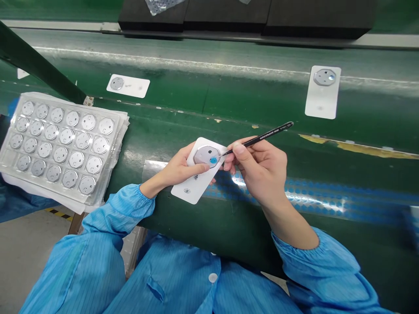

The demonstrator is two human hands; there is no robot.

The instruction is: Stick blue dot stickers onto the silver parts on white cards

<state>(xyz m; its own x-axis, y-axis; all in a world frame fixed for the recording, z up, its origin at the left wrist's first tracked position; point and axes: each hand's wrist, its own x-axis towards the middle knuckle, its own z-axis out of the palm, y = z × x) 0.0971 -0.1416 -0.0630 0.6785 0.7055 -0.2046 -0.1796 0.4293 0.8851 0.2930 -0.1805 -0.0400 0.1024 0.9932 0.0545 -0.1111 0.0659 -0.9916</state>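
Note:
My left hand (181,168) holds a white card (186,189) tilted above the green surface, its thumb resting on the front. On the card's upper part sits a grey octagonal disc (202,155) with a dark hole and a round blue dot (213,160). Black tweezers (271,132) are pinched in my right hand (258,168), their thin tip at the blue dot. A clear strip with rows of blue dots (314,196) lies beneath and to the right of my hands.
A clear tray (44,168) of several octagonal discs stands at the left. Two white cards with discs lie farther back, one left (132,87), one right (321,98). Black blocks (225,17) line the back. A green bar (39,61) slants across the upper left.

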